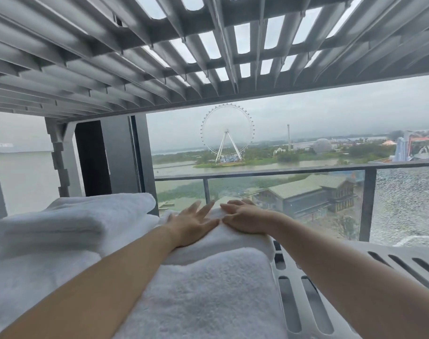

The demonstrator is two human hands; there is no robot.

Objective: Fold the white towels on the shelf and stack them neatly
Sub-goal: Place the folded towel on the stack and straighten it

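**Both palms flat on the folded towel**

From my remote seat I see both hands laid side by side on one folded white towel (pixel 223 245). The left hand (pixel 191 222) lies flat with its fingers (pixel 204 208) straight and fanned, pointing away from me. The right hand (pixel 245 220) presses down beside it, its fingers (pixel 233 206) spread and only slightly bent, the two thumbs almost meeting. Neither hand grips anything; they rest on the cloth with open palms.

That towel lies directly under the fingers, atop a broader white towel (pixel 208 294) that reaches back from the fingertips toward the wrists and elbows. Left of the left fingers, just beside them, sits a stack of folded towels (pixel 78 216). Right of the right fingers, the slotted white shelf (pixel 404 265) shows bare. Above the fingers runs the slatted underside of the upper shelf (pixel 159 45). Beyond the fingertips, through glass, stand a balcony rail (pixel 282 172) and, farther off, a Ferris wheel (pixel 227 133).
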